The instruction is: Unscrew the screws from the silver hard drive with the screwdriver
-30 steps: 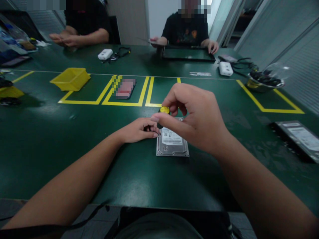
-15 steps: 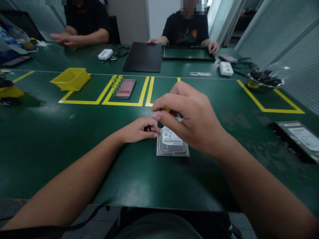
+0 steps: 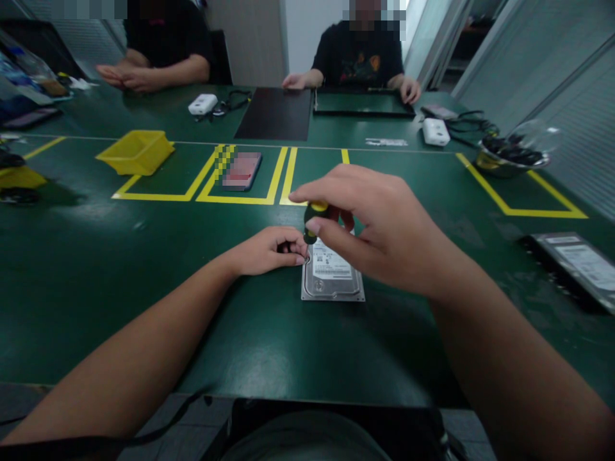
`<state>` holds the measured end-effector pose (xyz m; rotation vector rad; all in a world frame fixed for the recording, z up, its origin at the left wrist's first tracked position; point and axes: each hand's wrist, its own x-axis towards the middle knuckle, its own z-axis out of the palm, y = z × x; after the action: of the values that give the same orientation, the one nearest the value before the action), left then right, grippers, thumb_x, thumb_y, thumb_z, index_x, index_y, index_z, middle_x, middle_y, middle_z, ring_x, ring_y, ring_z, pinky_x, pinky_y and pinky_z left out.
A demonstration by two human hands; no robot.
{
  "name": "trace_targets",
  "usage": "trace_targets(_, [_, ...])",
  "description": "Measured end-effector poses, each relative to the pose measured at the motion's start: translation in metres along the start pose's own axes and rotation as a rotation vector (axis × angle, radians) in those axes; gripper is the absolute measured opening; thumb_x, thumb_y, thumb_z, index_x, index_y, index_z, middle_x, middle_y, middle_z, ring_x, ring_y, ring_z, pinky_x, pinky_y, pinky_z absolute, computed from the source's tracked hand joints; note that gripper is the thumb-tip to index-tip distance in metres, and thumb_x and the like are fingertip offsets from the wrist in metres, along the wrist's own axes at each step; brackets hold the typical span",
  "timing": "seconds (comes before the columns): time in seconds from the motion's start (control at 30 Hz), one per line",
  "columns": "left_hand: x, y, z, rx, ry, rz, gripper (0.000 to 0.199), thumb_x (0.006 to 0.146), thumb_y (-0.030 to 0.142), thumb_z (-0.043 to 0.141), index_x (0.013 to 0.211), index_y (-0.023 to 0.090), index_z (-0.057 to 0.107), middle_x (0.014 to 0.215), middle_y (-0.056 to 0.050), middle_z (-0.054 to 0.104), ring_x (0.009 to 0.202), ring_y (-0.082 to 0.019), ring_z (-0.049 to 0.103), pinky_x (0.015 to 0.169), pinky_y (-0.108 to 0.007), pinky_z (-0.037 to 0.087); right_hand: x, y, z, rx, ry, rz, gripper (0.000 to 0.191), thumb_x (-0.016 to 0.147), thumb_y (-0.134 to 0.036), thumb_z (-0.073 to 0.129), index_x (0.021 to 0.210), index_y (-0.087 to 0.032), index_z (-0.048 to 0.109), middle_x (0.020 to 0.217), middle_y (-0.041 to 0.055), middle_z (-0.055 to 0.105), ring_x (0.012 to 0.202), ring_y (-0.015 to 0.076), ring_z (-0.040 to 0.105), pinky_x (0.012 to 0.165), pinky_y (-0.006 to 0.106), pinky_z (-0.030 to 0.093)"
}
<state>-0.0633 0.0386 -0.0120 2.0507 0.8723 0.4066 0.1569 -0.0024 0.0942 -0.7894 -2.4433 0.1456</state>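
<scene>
The grey metal hard drive with a white printed label (image 3: 334, 287) lies flat on the dark green table (image 3: 288, 346), label up, in front of the person. The right hand (image 3: 384, 224) is above its far part. The thumb presses on a short rounded black and yellow handle (image 3: 311, 212), which looks like that of a screwdriver, and holds it against the fingers behind; the index finger reaches out over the top. The handle stands nearly upright near the left edge of the drive, but its lower end is hidden, so I cannot tell whether it meets a screw.

The left hand (image 3: 264, 251) rests at the left edge of the drive, its fingers curled and gathered close to the foot of the handle. I cannot tell if they pinch anything.

As for progress, the drive looks whole from above and the tool is already in position over it, so I judge that the work at this edge is under way and not finished. How many screws are in or out, and how much is left, I cannot tell. A second hard drive, silver and black with a white label (image 3: 583, 262), lies well apart at the right, and neither hand touches it
</scene>
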Motion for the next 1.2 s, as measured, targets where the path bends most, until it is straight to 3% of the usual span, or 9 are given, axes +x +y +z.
trace_targets(0.17, [-0.002, 0.008, 0.000, 0.030, 0.030, -0.033, 0.021, 0.084, 0.035, 0.065, 0.096, 0.017, 0.068, 0.092, -0.003, 0.069, 0.087, -0.018, 0.062, 0.079, -0.029, 0.052, 0.001, 0.001, 0.013, -0.006, 0.103, -0.017, 0.015, 0.090, -0.027, 0.061, 0.100, -0.017, 0.066, 0.093, 0.0037, 0.063, 0.088, 0.0159, 0.058, 0.078, 0.030, 0.046])
trace_targets(0.23, [-0.002, 0.006, 0.000, 0.038, 0.044, -0.023, 0.022, 0.085, 0.036, 0.065, 0.097, 0.018, 0.068, 0.094, -0.003, 0.069, 0.089, -0.018, 0.062, 0.081, -0.030, 0.052, 0.001, 0.001, 0.013, 0.021, 0.098, -0.043, 0.021, 0.091, -0.029, 0.058, 0.106, -0.017, 0.067, 0.097, 0.0051, 0.063, 0.090, 0.0160, 0.058, 0.080, 0.031, 0.046])
trace_targets(0.43, [0.000, -0.005, 0.000, 0.014, -0.005, 0.025, 0.028, 0.087, 0.037, 0.065, 0.104, 0.015, 0.067, 0.100, -0.005, 0.069, 0.092, -0.018, 0.063, 0.084, -0.031, 0.051, -0.001, -0.001, 0.004, 0.042, -0.010, -0.062, 0.036, 0.091, -0.014, 0.047, 0.124, -0.015, 0.061, 0.111, 0.0077, 0.067, 0.098, 0.0161, 0.060, 0.086, 0.031, 0.048])
trace_targets(0.67, [-0.001, 0.001, -0.001, 0.032, -0.004, -0.005, 0.025, 0.086, 0.037, 0.066, 0.097, 0.014, 0.067, 0.098, -0.006, 0.070, 0.086, -0.017, 0.063, 0.077, -0.028, 0.051, 0.000, 0.003, 0.012, -0.015, 0.105, -0.016, 0.033, 0.089, -0.023, 0.059, 0.121, -0.016, 0.059, 0.114, 0.0056, 0.067, 0.093, 0.0162, 0.061, 0.086, 0.032, 0.048])
trace_targets(0.83, [-0.001, 0.001, -0.001, 0.017, -0.004, -0.005, 0.025, 0.086, 0.034, 0.067, 0.101, 0.014, 0.067, 0.100, -0.006, 0.070, 0.088, -0.017, 0.063, 0.079, -0.028, 0.051, 0.001, 0.002, 0.012, -0.068, 0.063, 0.016, 0.022, 0.091, -0.024, 0.056, 0.110, -0.018, 0.065, 0.103, 0.0049, 0.067, 0.095, 0.0178, 0.061, 0.083, 0.032, 0.046])
trace_targets(1.0, [0.000, -0.002, -0.002, 0.008, -0.014, 0.011, 0.023, 0.086, 0.035, 0.067, 0.098, 0.015, 0.067, 0.094, -0.004, 0.070, 0.085, -0.016, 0.062, 0.076, -0.027, 0.049, -0.001, 0.001, 0.004, -0.025, 0.020, -0.028, 0.035, 0.092, -0.016, 0.045, 0.122, -0.019, 0.061, 0.115, 0.0052, 0.067, 0.105, 0.0181, 0.062, 0.091, 0.034, 0.048])
trace_targets(1.1, [0.000, -0.004, -0.001, 0.011, -0.026, 0.000, 0.024, 0.086, 0.036, 0.067, 0.098, 0.015, 0.068, 0.091, -0.003, 0.069, 0.082, -0.015, 0.062, 0.075, -0.026, 0.049, -0.002, 0.001, 0.002, -0.019, 0.028, -0.061, 0.034, 0.092, -0.014, 0.043, 0.119, -0.019, 0.062, 0.117, 0.0034, 0.068, 0.110, 0.0173, 0.062, 0.095, 0.033, 0.047])
trace_targets(1.2, [0.000, -0.005, 0.000, 0.017, -0.006, 0.004, 0.029, 0.085, 0.039, 0.067, 0.101, 0.015, 0.068, 0.092, -0.004, 0.069, 0.083, -0.015, 0.062, 0.076, -0.026, 0.049, -0.001, 0.000, 0.002, -0.040, 0.044, -0.042, 0.023, 0.093, -0.020, 0.049, 0.111, -0.019, 0.064, 0.110, 0.0031, 0.070, 0.102, 0.0168, 0.064, 0.090, 0.032, 0.048])
